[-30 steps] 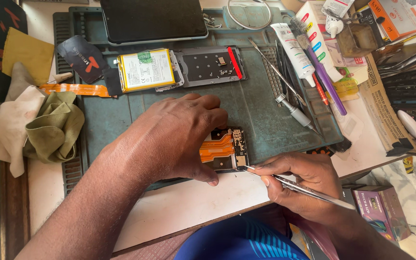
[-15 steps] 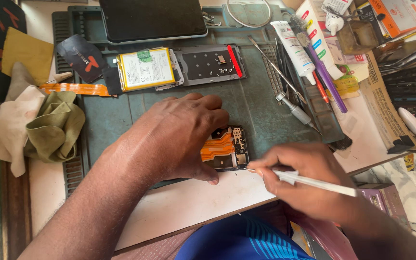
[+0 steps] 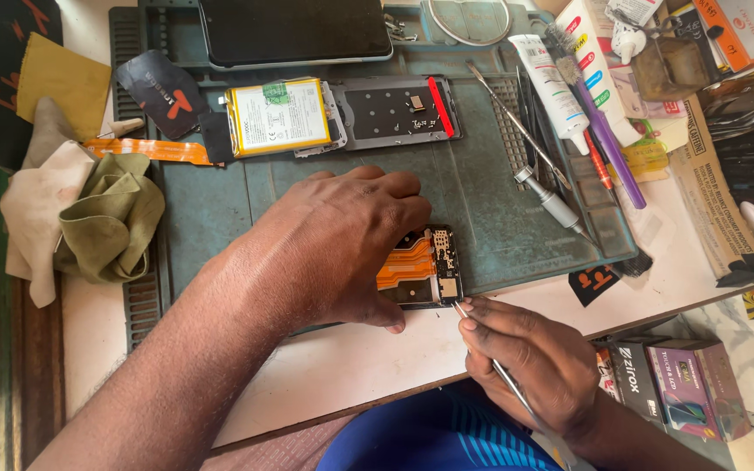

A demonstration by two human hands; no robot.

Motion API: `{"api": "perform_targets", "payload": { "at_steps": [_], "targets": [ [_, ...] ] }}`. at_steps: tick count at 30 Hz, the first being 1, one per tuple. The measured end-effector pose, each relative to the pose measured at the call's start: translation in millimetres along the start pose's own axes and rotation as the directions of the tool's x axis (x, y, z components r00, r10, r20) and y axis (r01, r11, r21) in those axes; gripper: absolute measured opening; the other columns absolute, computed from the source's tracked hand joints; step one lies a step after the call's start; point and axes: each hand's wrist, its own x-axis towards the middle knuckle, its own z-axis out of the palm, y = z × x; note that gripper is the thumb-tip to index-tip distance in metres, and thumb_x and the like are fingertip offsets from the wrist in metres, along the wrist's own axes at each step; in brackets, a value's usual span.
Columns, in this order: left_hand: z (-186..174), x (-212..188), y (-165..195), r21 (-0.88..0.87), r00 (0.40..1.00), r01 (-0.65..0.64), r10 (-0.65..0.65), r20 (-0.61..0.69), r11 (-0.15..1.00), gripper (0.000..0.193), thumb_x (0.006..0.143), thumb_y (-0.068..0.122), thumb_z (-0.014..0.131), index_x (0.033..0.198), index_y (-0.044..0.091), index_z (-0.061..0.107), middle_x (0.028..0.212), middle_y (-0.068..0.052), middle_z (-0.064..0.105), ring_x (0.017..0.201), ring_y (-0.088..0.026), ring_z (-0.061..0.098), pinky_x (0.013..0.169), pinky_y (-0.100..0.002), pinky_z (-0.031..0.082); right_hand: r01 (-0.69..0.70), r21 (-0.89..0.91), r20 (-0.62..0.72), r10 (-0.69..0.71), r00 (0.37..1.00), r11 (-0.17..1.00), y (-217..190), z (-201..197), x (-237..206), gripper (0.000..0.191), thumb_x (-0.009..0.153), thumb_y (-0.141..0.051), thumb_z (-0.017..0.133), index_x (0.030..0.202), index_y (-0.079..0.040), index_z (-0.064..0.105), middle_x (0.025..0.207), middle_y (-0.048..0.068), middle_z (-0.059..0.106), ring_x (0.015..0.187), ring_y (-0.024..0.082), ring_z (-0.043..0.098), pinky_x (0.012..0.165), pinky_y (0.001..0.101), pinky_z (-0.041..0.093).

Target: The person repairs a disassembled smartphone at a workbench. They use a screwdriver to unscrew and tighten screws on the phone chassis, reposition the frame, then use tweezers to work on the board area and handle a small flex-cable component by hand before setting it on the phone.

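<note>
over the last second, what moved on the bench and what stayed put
The right hand swung its thin metal tool from lying nearly flat, pointing right, to steeply upright, with the tip still at the lower edge of the opened phone. The left hand stayed pressed on the phone. The battery and screwdriver on the mat did not move.

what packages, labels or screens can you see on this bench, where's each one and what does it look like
Phone screen: top of the mat, dark rectangle, off.
Battery: below the screen, yellow rectangle with a white and green label.
Tube: right part of the mat, white with coloured print.
Purple box: lower right below the bench, beside a dark box.
Orange package: top right corner, flat, orange and white.
</note>
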Motion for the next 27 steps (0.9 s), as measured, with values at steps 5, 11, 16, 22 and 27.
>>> {"api": "perform_targets", "payload": {
  "at_steps": [5, 11, 16, 22, 27],
  "targets": [
    [-2, -1, 1, -0.012, 0.994, 0.067, -0.065, 0.092, 0.998, 0.086, 0.048, 0.044, 0.099, 0.122, 0.015, 0.066, 0.114, 0.000, 0.063, 0.116, -0.025, 0.058, 0.096, -0.042, 0.051, -0.004, 0.005, 0.009, 0.003, 1.000, 1.000, -2, 4, -1, 0.028, 0.085, 0.004, 0.077, 0.112, 0.003, 0.068, 0.110, 0.019, 0.073, 0.104, 0.030, 0.077, 0.088, 0.0355, 0.067],
    [-4, 0, 3, 0.005, 0.993, 0.076, -0.076, 0.094, 0.997, 0.088, 0.047, 0.046, 0.099, 0.123, 0.016, 0.066, 0.113, 0.001, 0.063, 0.116, -0.024, 0.059, 0.096, -0.042, 0.051, 0.003, -0.023, 0.004, -0.002, 1.000, 1.000, -5, 4, 1, 0.026, 0.086, 0.003, 0.078, 0.111, 0.003, 0.070, 0.108, 0.018, 0.074, 0.103, 0.029, 0.077, 0.087, 0.0354, 0.068],
    [-4, -1, 1, -0.032, 0.995, 0.065, -0.063, 0.077, 0.997, 0.085, 0.047, 0.043, 0.098, 0.121, 0.015, 0.067, 0.112, 0.001, 0.064, 0.116, -0.025, 0.059, 0.095, -0.043, 0.051, 0.006, -0.092, -0.031, -0.009, 0.999, 0.996, -8, 6, 3, 0.024, 0.087, 0.001, 0.080, 0.109, 0.000, 0.071, 0.108, 0.017, 0.074, 0.099, 0.026, 0.078, 0.081, 0.0315, 0.067],
    [-7, -2, 1, -0.051, 0.995, 0.072, -0.068, 0.075, 0.996, 0.080, 0.050, 0.039, 0.096, 0.121, 0.017, 0.068, 0.111, -0.001, 0.063, 0.113, -0.027, 0.060, 0.093, -0.043, 0.051, -0.128, 0.037, -0.045, 0.130, 0.990, 0.991, -4, 2, 1, 0.027, 0.089, 0.001, 0.074, 0.116, 0.000, 0.070, 0.113, 0.016, 0.075, 0.098, 0.022, 0.079, 0.081, 0.0297, 0.067],
    [-11, -4, 3, -0.078, 0.998, 0.054, -0.052, 0.026, 0.995, 0.085, 0.046, 0.046, 0.098, 0.116, 0.012, 0.066, 0.110, -0.006, 0.064, 0.113, -0.029, 0.061, 0.094, -0.044, 0.050, -0.361, 0.335, -0.012, 0.387, 0.922, 0.871, -3, -9, -2, 0.025, 0.091, -0.002, 0.072, 0.117, -0.001, 0.071, 0.115, 0.015, 0.077, 0.107, 0.020, 0.078, 0.092, 0.0292, 0.063]
  ]
}}
